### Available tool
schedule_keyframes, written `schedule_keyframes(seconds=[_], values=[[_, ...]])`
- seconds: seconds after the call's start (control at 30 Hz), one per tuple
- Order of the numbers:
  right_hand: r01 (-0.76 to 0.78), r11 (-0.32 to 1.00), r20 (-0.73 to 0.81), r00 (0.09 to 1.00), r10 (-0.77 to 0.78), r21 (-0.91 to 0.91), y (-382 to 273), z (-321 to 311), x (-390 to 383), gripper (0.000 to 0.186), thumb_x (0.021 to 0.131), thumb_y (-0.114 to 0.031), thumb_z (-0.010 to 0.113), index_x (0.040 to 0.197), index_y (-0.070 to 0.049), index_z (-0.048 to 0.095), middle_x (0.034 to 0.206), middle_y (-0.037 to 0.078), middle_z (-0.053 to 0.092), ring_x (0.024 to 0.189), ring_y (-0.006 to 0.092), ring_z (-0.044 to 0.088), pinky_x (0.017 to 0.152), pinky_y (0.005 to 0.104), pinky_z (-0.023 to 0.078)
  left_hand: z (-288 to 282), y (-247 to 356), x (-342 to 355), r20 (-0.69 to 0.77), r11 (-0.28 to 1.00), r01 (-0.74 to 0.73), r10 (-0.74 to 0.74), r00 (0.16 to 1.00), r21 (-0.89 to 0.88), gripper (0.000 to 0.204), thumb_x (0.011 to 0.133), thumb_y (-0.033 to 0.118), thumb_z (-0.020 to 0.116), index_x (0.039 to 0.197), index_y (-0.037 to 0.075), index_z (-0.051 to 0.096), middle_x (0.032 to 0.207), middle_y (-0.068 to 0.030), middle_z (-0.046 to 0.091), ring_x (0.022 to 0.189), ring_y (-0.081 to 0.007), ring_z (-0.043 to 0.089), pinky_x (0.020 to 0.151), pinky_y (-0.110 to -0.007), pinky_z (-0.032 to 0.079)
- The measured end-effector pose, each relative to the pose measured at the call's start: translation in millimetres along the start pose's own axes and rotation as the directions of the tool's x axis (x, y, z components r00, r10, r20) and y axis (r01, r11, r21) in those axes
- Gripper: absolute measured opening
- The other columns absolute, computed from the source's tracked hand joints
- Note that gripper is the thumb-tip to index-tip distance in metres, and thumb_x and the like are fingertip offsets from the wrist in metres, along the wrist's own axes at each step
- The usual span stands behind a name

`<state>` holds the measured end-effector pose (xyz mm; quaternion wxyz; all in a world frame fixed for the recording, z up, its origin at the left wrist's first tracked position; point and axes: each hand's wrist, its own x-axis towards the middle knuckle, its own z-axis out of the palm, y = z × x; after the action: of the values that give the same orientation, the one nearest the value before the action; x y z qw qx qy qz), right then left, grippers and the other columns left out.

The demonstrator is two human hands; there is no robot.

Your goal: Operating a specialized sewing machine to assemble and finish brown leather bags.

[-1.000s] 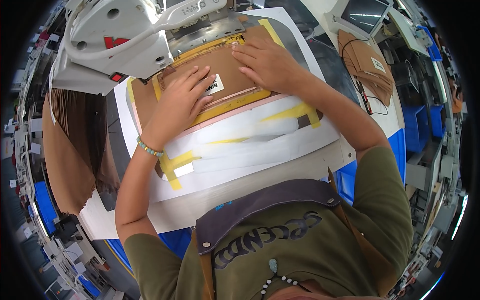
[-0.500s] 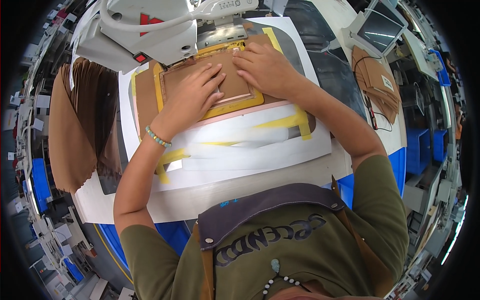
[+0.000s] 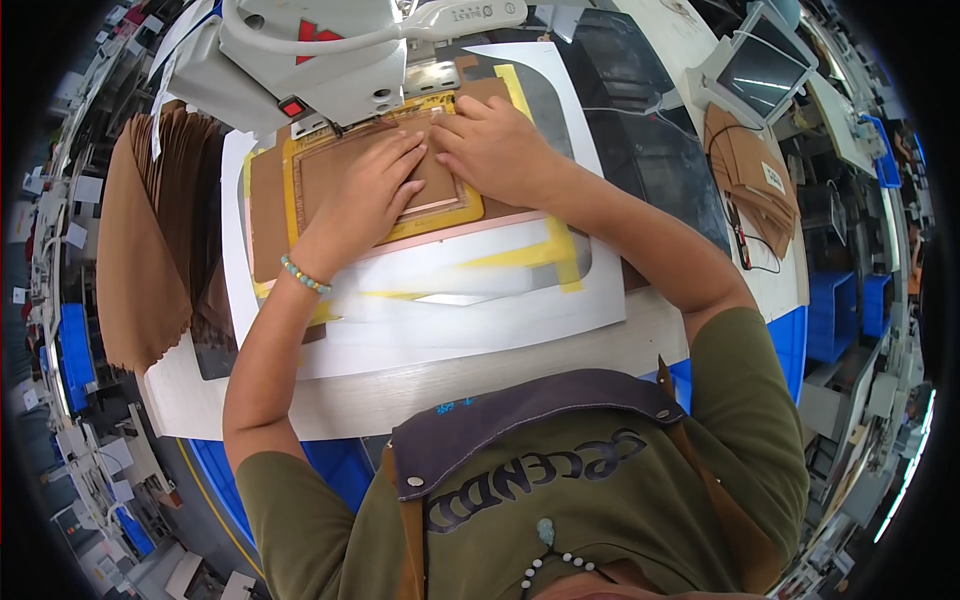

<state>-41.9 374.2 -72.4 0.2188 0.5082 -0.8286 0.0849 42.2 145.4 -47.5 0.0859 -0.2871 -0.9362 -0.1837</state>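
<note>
Left hand (image 3: 367, 195) spread, right hand (image 3: 492, 145) bent, grip unclear; uneven pressure could skew the brown rectangular panel (image 3: 324, 183) beneath.

The scene is viewed from the person's head, through a wide fisheye lens tilted steeply downward. The olive-green short-sleeved fabric shirt (image 3: 620, 520) is caught closest, along the lower edge; the bare left hand (image 3: 372, 192) and bare right hand (image 3: 492, 147) are seen from above, farther out, and the surrounding workshop (image 3: 860, 380) is bent around the dark, round rim.
</note>
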Motion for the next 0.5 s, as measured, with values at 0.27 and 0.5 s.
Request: schedule_keyframes(seconds=[0.27, 0.5], values=[[0.037, 0.998, -0.008, 0.999, -0.036, 0.054, -1.8, 17.5, 1.6, 0.031, 0.096, -0.030, 0.070, 0.118, -0.009, 0.072, 0.124, -0.001, 0.072, 0.104, 0.0178, 0.059, 0.082, 0.0329, 0.046, 10.5, -6.0, -2.7, -0.018, 0.998, 0.060, -0.060, 0.998, 0.017, 0.039, 0.101, 0.018, 0.065, 0.135, -0.002, 0.063, 0.145, -0.0146, 0.061, 0.137, -0.0320, 0.054, 0.114, -0.041, 0.046], [0.102, 0.978, -0.061, 0.994, -0.092, 0.181, 10.1, 9.2, -15.4, 0.033, 0.096, -0.030, 0.068, 0.120, -0.008, 0.073, 0.122, -0.001, 0.072, 0.110, 0.0181, 0.061, 0.088, 0.0335, 0.050, 18.3, -13.9, -3.7, 0.033, 0.989, 0.148, -0.148, 0.988, 0.008, 0.039, 0.103, 0.013, 0.062, 0.140, 0.002, 0.061, 0.148, -0.0134, 0.060, 0.139, -0.0340, 0.053, 0.116, -0.042, 0.044]])
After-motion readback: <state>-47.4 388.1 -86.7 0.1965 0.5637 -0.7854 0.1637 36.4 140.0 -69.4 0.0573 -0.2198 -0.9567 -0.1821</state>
